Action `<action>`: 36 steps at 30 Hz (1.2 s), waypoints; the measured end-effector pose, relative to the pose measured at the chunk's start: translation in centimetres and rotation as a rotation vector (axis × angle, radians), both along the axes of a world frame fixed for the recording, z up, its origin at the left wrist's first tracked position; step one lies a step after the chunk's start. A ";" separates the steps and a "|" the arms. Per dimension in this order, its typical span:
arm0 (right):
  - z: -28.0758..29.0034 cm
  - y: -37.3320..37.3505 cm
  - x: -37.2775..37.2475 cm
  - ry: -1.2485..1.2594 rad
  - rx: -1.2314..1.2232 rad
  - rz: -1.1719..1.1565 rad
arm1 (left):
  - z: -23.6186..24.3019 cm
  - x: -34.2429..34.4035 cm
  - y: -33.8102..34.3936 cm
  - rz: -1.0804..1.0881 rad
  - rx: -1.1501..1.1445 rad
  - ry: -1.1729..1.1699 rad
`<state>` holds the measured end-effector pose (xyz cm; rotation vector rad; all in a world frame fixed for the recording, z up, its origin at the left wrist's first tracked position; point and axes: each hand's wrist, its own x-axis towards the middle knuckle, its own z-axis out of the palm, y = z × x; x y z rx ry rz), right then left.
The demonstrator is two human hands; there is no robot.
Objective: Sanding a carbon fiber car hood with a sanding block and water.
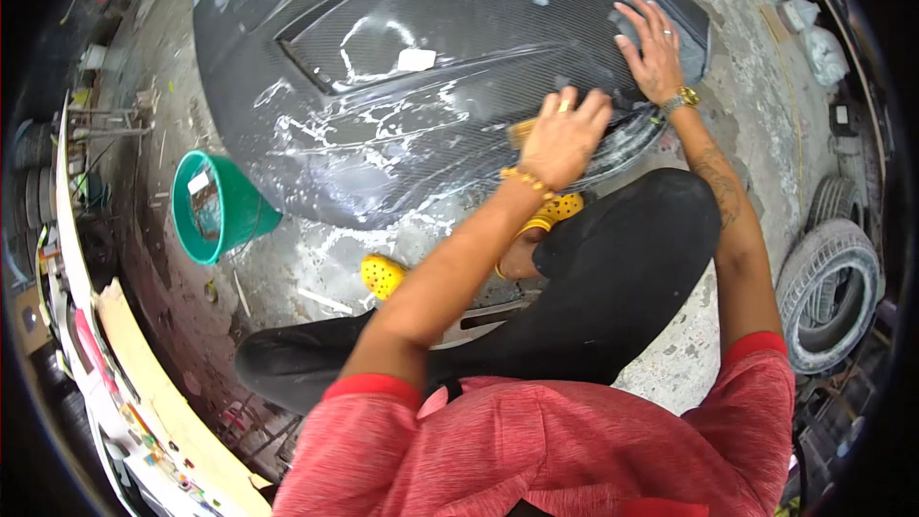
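A large dark car hood with a carbon-fibre weave lies before me, wet and streaked with whitish suds. My left hand is closed over a flat yellow-brown block, pressing it against the hood's near right part; most of the block is hidden under the fingers, so its exact kind is unclear. Farther right, my right hand lies with fingers spread on the hood's right end, holding nothing. A small white rectangular piece rests on the hood's middle, away from both hands.
A green bucket stands left of the hood, a white rectangular piece inside. Tyres stack at the right. A long cream-coloured board runs along the lower left. My feet in yellow clogs are close to the hood's near edge.
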<state>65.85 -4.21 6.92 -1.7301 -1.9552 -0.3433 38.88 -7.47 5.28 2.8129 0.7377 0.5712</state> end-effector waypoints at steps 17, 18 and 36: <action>-0.7 0.5 0.6 -0.027 0.019 0.018 | -4.7 -4.2 -2.3 0.208 -0.014 -0.096; -0.7 0.5 0.6 0.000 0.047 0.036 | -4.5 -5.9 -2.2 0.170 0.025 -0.153; -0.7 1.4 2.1 -0.157 0.025 0.155 | 0.1 -25.2 -0.6 0.707 -0.157 -0.258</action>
